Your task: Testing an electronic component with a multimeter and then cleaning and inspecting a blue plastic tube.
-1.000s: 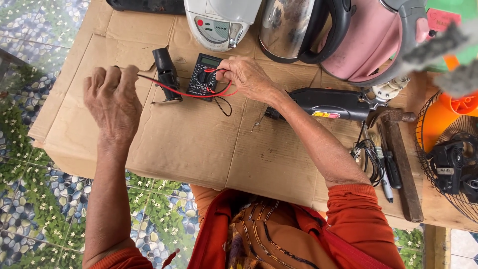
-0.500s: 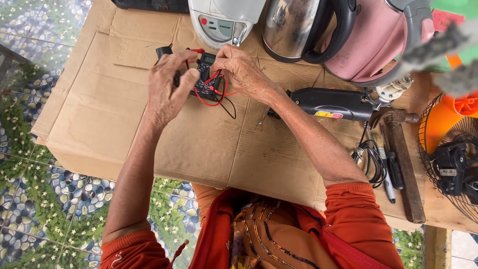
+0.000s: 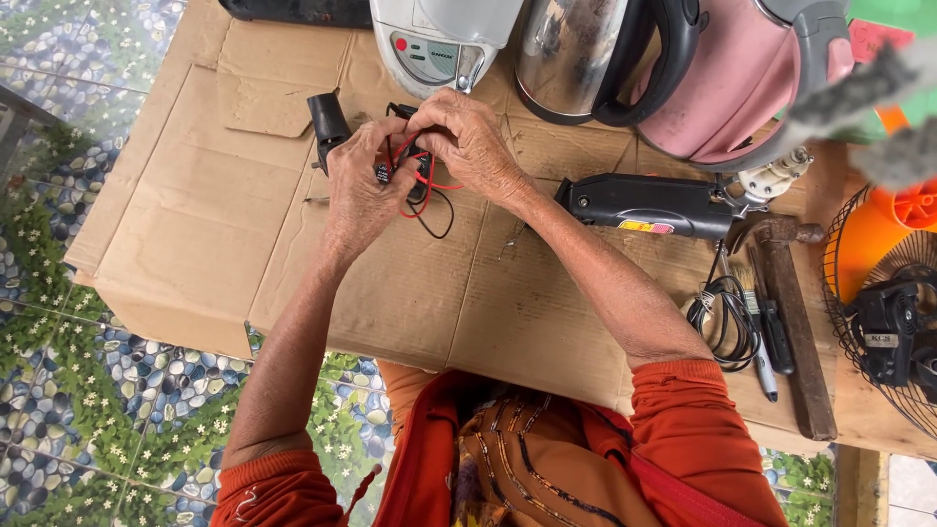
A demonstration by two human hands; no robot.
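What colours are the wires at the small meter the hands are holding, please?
Red and black wires, seen in the head view.

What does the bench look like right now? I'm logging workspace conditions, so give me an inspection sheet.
Surface: flattened cardboard over a wooden table.
Job's things: small black meter, mostly hidden by both hands.
Clutter: white appliance, steel kettle, pink kettle, black power tool, hammer, black part.
Hands: left hand and right hand on the meter.
Cables: red and black leads; coiled black cord.
Surroundings: patterned tile floor; orange fan.
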